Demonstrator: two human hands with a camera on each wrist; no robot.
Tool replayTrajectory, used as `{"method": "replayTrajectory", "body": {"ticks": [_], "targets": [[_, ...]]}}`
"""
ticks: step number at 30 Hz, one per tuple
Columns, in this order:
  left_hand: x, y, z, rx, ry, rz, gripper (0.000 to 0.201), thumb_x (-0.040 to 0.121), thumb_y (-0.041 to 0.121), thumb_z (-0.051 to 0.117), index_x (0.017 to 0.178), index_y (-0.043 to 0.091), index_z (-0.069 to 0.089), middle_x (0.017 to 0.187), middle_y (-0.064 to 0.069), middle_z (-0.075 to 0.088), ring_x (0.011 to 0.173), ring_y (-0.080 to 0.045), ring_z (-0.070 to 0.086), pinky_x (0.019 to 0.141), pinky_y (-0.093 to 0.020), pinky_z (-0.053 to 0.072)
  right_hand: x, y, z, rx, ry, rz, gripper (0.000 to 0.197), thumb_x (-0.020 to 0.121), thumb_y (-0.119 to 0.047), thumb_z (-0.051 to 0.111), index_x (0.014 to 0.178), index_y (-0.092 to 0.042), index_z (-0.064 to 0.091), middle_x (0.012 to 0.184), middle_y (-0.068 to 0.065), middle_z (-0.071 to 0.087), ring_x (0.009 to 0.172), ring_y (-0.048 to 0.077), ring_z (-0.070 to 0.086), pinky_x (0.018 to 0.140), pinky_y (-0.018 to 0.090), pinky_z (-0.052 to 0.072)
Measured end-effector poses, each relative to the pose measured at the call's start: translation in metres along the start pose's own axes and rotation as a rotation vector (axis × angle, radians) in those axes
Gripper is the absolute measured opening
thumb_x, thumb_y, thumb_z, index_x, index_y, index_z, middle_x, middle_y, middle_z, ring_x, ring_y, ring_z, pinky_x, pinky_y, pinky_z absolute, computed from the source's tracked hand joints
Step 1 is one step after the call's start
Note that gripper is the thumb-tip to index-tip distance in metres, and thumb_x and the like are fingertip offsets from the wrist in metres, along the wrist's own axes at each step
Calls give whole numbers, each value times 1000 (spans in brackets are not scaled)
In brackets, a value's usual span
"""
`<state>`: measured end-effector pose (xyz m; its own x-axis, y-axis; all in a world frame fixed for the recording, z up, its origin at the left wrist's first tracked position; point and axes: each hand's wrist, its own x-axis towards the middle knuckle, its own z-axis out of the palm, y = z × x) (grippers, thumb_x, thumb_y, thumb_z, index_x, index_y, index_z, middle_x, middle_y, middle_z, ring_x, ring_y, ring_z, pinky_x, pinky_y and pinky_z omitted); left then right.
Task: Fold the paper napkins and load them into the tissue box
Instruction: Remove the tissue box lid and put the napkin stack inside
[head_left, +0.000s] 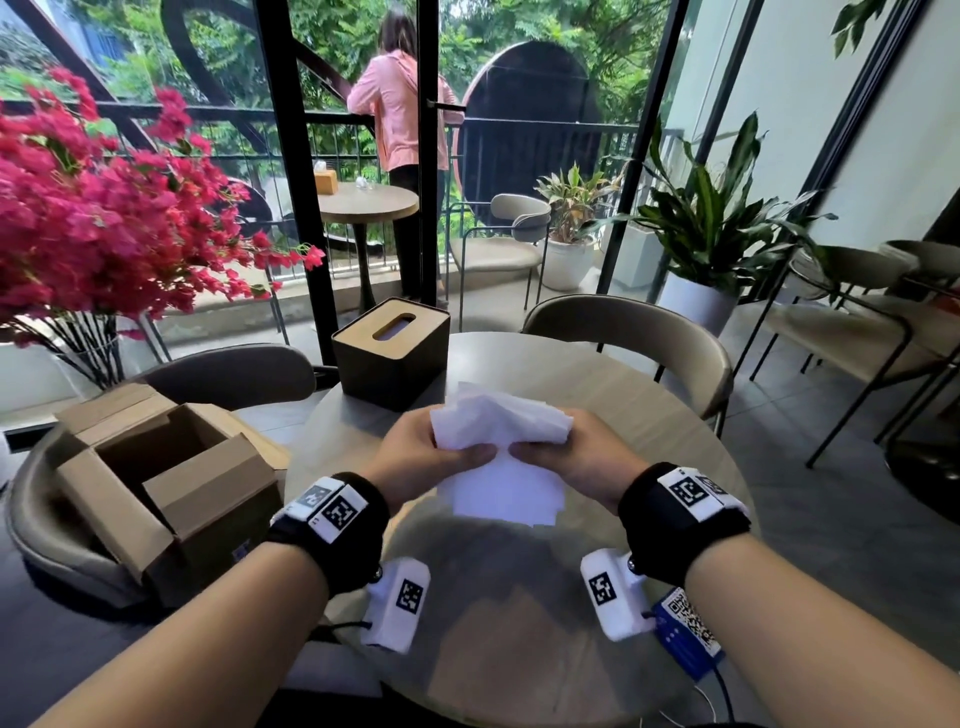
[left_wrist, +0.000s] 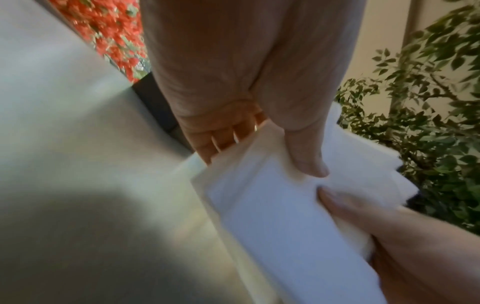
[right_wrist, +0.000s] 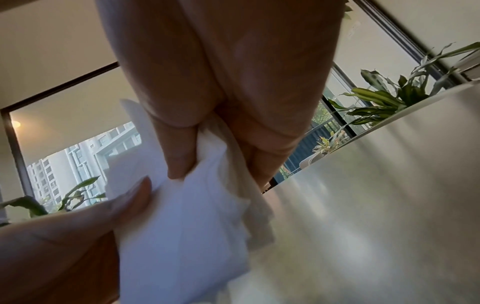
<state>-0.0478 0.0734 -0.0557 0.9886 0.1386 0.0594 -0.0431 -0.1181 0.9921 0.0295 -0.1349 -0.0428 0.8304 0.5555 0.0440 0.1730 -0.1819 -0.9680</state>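
Napkins (head_left: 501, 441), a white stack, are gripped by both hands, left hand (head_left: 421, 449) and right hand (head_left: 582, 457), above the desk (head_left: 649, 415). It seems bent in the middle. Behind stands the tissue box (head_left: 390, 351).

Beyond the two hands (head_left: 519, 457), a bare strip of round table (head_left: 597, 384) is left open up to the closed tissue box (head_left: 390, 349), whose lid slot is unblocked. The left flank is hemmed in by an open cardboard box (head_left: 171, 483) on a chair.
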Motion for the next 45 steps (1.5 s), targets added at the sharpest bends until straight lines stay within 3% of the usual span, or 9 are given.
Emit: {"method": "replayTrajectory", "body": {"ticks": [2, 5, 9, 21, 26, 31, 37, 42, 45], "targets": [[10, 16, -13, 23, -34, 11, 20, 88, 26, 80, 101, 11, 74, 89, 2, 78, 78, -9, 71, 69, -22, 57, 3, -4, -3, 61, 39, 14, 26, 88, -3, 77, 114, -3, 73, 112, 16, 77, 97, 17, 72, 81, 37, 58], [38, 38, -37, 237, 115, 15, 58, 88, 69, 58, 103, 16, 75, 94, 4, 75, 79, -16, 65, 72, -29, 50, 5, -6, -11, 175, 104, 100, 25, 89, -6, 76, 113, -2, 73, 111, 20, 76, 108, 35, 72, 85, 51, 59], [84, 38, -70, 696, 363, 39, 54, 89, 70, 51, 108, 26, 74, 114, 0, 73, 106, -22, 66, 96, -39, 54, 4, -1, -19, 253, 150, 215, 22, 90, -4, 73, 111, 1, 73, 113, 22, 75, 109, 42, 69, 93, 59, 54], [145, 8, -89, 1228, 317, -411, 106, 63, 97, 31, 129, 23, 67, 154, -17, 38, 148, -43, 25, 119, -60, 24, 11, 11, -39, 294, 145, 290, 24, 90, -9, 74, 113, -4, 73, 109, 15, 78, 105, 37, 73, 97, 60, 54], [134, 12, -83, 1183, 303, -386, 81, 83, 81, 48, 134, 21, 61, 156, -14, 35, 152, -43, 14, 120, -61, 25, 16, 14, -39, 327, 136, 320, 26, 90, -8, 74, 115, -2, 72, 110, 17, 77, 107, 39, 72, 97, 60, 54], [139, 0, -85, 1121, 243, -275, 96, 67, 92, 7, 103, 30, 72, 154, -16, 44, 148, -38, 28, 119, -54, 27, 22, 14, -28, 363, 124, 345, 30, 87, -5, 75, 115, 2, 70, 111, 20, 76, 103, 38, 73, 89, 51, 59], [114, 27, -49, 1141, 28, -188, 65, 93, 72, 47, 110, 16, 75, 147, -20, 46, 139, -36, 36, 113, -40, 32, 20, 7, -21, 351, 115, 357, 23, 91, -1, 70, 114, 3, 69, 108, 20, 77, 95, 34, 75, 80, 43, 62], [104, 30, -29, 1096, -42, -139, 56, 93, 69, 54, 84, 16, 71, 142, -16, 48, 137, -33, 40, 108, -34, 34, 7, 7, -36, 330, 131, 375, 25, 89, 0, 68, 113, 6, 70, 111, 25, 74, 93, 34, 73, 82, 43, 60], [97, 36, -21, 1112, -106, -125, 56, 91, 68, 57, 95, 15, 76, 157, -15, 38, 148, -29, 30, 117, -32, 28, -2, 9, -49, 303, 158, 395, 24, 89, 1, 67, 111, 8, 70, 108, 25, 75, 90, 36, 72, 85, 46, 59]]}}
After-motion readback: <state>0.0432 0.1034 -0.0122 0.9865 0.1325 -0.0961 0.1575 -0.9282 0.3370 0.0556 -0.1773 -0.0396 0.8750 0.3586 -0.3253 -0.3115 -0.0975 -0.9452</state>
